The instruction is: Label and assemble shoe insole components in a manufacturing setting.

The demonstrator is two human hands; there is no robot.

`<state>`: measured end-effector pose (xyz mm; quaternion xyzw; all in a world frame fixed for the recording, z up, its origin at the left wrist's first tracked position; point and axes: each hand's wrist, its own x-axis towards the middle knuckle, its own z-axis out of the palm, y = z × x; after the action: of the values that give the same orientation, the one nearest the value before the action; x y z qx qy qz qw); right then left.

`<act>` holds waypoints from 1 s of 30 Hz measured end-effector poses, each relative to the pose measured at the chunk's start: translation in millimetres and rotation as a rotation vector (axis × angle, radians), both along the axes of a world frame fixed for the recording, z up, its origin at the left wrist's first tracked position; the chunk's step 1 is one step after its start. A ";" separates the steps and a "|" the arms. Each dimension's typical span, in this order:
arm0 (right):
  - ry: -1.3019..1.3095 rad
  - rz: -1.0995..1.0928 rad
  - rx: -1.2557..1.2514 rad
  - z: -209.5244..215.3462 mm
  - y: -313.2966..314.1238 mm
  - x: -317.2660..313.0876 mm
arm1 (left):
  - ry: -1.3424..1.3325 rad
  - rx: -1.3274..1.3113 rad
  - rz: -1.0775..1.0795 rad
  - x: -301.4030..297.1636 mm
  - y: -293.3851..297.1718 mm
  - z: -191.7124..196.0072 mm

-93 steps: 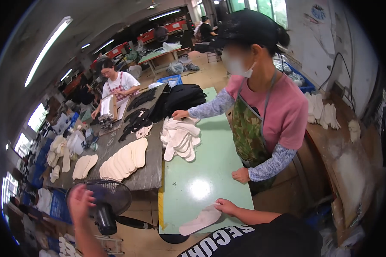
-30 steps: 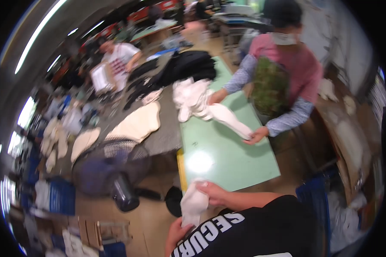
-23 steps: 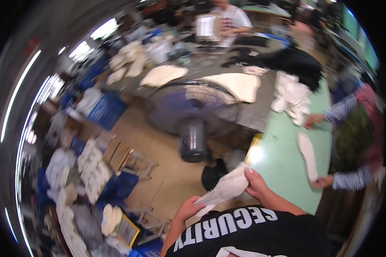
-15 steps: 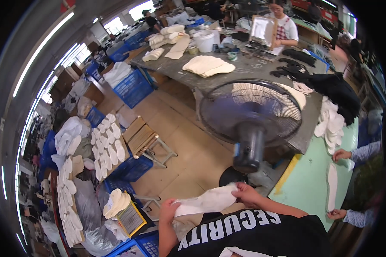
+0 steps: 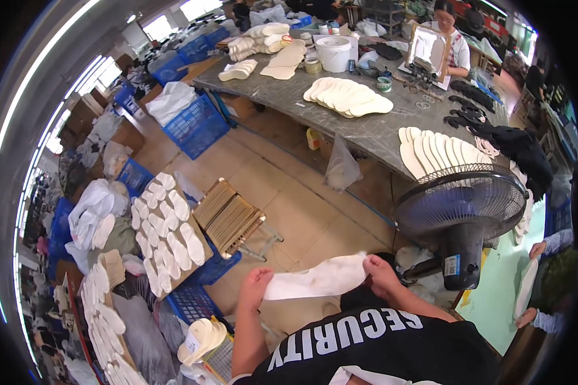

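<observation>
I hold a long white shoe insole [image 5: 318, 280] flat in front of my chest. My left hand [image 5: 255, 287] grips its left end and my right hand [image 5: 380, 272] grips its right end. Below and to the left of it, a board [image 5: 167, 234] covered with several white insoles rests on a blue crate [image 5: 202, 289]. A wooden folding stool [image 5: 231, 217] stands just beyond my hands.
A black floor fan [image 5: 464, 208] stands at my right beside a green table [image 5: 504, 289], where another person's hands [image 5: 534, 282] hold an insole. A long grey table [image 5: 366, 122] with insole stacks runs across the back. Blue crates [image 5: 196, 125] and bags line the left.
My view has swung left from the green table toward the floor and the insole board. I took an insole off the table and now hold it in both hands.
</observation>
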<state>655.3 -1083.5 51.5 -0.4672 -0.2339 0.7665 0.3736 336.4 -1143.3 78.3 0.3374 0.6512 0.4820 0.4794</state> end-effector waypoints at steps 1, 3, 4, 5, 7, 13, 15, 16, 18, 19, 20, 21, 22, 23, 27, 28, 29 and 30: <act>-0.027 -0.035 0.005 -5.0 7.4 0.6 | 0.022 -0.008 -0.060 0.0 21.4 6.6; -0.060 -0.126 -0.023 -2.4 22.3 0.1 | 0.042 -0.017 -0.134 1.1 64.3 9.5; -0.066 -0.171 -0.034 8.3 29.0 -5.4 | 0.048 0.005 -0.195 -1.0 81.4 7.6; -0.074 -0.214 -0.046 11.1 36.9 -10.2 | 0.054 0.027 -0.263 -4.3 98.6 3.5; -0.011 -0.299 -0.037 8.7 52.3 -15.2 | -0.076 -0.005 -0.316 -14.1 137.0 -7.4; -0.138 -0.266 0.004 -16.0 93.3 -28.3 | -0.230 -0.068 -0.498 -38.6 245.8 -26.6; -0.019 -0.345 0.029 -30.9 114.3 -35.0 | -0.262 -0.145 -0.563 -43.3 282.1 -31.2; -0.041 -0.352 0.039 -29.8 127.6 -38.9 | -0.360 -0.144 -0.591 -49.5 298.1 -37.0; -0.142 -0.343 0.031 -10.9 157.7 -46.7 | -0.402 -0.154 -0.640 -61.6 331.8 -40.8; -0.143 -0.373 0.058 -5.8 172.3 -51.3 | -0.455 -0.150 -0.674 -69.2 347.3 -43.6; -0.126 -0.371 0.052 -3.3 185.4 -52.5 | -0.415 -0.173 -0.708 -75.4 363.9 -45.1; -0.110 -0.365 0.046 -0.7 197.7 -54.9 | -0.422 -0.192 -0.714 -81.7 379.1 -44.9; -0.109 -0.387 0.034 5.9 210.4 -59.1 | -0.420 -0.139 -0.713 -83.3 396.5 -42.8; -0.120 -0.389 0.022 6.9 219.9 -63.9 | -0.418 -0.085 -0.707 -85.9 410.2 -42.2; -0.125 -0.406 0.005 10.0 272.1 -87.9 | -0.371 -0.076 -0.535 -102.6 462.9 -55.4; -0.162 -0.413 0.013 9.0 290.9 -96.3 | -0.306 -0.053 -0.513 -107.2 478.8 -52.2; -0.197 -0.422 0.021 7.9 310.1 -105.7 | -0.314 -0.065 -0.520 -114.9 497.3 -52.1; -0.183 -0.428 0.076 6.9 330.9 -114.6 | -0.306 -0.025 -0.502 -123.3 517.2 -52.5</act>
<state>540.7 -752.6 58.4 -0.5593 -0.1911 0.6150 0.5220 213.1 -626.1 25.8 0.4055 0.4733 0.3855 0.6804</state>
